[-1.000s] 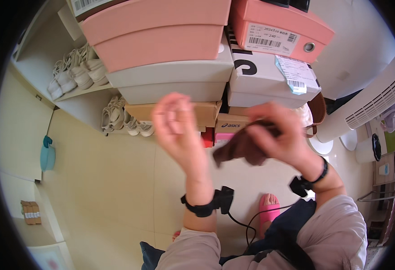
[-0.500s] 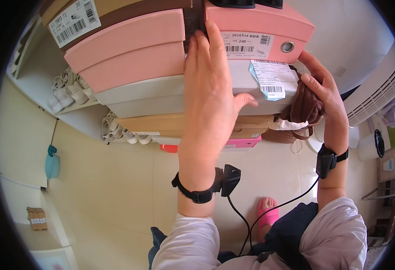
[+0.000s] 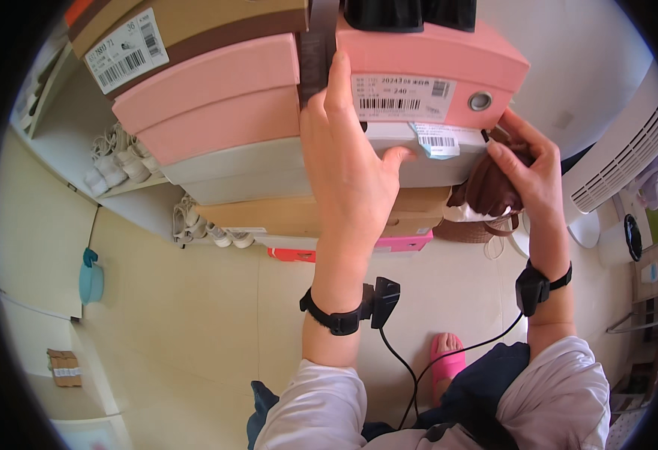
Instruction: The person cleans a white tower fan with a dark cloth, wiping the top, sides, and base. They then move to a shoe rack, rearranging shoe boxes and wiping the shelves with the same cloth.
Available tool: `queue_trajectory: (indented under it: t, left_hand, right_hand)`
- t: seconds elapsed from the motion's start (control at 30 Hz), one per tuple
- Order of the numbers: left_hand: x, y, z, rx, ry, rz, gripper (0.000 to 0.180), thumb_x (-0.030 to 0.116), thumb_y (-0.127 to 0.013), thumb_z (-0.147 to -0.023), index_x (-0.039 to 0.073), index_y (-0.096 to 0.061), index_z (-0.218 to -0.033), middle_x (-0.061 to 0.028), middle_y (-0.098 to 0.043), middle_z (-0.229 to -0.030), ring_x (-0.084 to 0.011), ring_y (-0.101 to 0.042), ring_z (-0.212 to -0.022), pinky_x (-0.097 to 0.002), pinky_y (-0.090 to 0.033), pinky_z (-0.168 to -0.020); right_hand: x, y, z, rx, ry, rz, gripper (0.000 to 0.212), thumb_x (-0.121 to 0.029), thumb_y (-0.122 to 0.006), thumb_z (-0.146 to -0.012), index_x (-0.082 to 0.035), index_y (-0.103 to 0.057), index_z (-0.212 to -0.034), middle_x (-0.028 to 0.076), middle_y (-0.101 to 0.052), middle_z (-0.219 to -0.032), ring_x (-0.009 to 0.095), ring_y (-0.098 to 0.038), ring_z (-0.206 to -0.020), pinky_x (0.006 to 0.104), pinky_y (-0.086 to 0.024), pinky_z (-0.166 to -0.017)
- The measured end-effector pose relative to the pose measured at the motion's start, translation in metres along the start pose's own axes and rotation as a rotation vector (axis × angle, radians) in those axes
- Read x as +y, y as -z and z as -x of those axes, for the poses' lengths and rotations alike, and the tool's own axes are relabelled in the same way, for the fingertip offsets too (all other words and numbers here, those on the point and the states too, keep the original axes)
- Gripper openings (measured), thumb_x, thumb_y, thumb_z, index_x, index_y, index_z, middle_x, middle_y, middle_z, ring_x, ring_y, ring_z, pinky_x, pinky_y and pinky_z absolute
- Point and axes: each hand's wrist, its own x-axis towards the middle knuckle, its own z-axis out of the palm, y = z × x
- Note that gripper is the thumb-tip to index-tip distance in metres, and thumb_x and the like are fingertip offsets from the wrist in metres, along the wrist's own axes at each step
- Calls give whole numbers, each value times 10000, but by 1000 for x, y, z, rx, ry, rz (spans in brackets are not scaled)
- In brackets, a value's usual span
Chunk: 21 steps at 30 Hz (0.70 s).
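Observation:
A pink shoe box (image 3: 419, 60) with a white label and a metal-ringed hole sits between my hands on a white box (image 3: 419, 169). My left hand (image 3: 351, 157) presses along its left edge, index finger straight up and thumb out in front of the white box. At its lower right corner, my right hand (image 3: 528, 161) grips the side, fingertips hidden behind. Black shoes (image 3: 411, 16) rest on the lid. A brown bag (image 3: 494, 184) hangs beside my right hand. Another pink shoe box (image 3: 209, 101) stands left of my left hand, under a brown box (image 3: 216, 30).
Below the white boxes lie a tan box (image 3: 269, 214) and red and pink boxes. Shoes (image 3: 123, 161) fill a shelf at left. A white slatted appliance (image 3: 621, 142) stands at right. A woven basket (image 3: 468, 229) sits on the floor behind the stack.
The right pink shoe box has come lower and nearer to me, with the black shoes on it, covering more of the white box's label. My hands have shifted slightly with it.

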Motion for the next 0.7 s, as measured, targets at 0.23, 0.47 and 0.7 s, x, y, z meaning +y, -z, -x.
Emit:
queue_trajectory:
  t: [0.23,0.47,0.7]
  left_hand:
    - [3,-7,2,91,-16,-70,1109,-18,-862,-547,40,-267,-1481,-195,-500,-1236,-370,-514,-1078,-434,-436,-903]
    - [9,11,9,23,3,-71,1034,40,-841,-632,18,-259,-1486,-194,-474,-1350,-378,-475,-1206,-418,-415,-987]
    - [-9,42,23,225,-44,104,628,83,-775,-773,-6,-501,-1331,-182,-534,-1303,-351,-528,-1131,-412,-449,-913]
  right_hand:
    - [-13,-9,11,73,24,94,551,-27,-718,-807,42,-537,-1324,117,-684,-1117,87,-614,-927,238,-494,-834]
    - [-53,0,13,323,133,230,403,15,-646,-845,8,-596,-1245,82,-672,-1097,81,-632,-864,227,-502,-776]
    - [-93,-35,12,112,311,-187,120,-82,-553,-914,13,-605,-861,95,-646,-849,178,-576,-830,288,-427,-840]
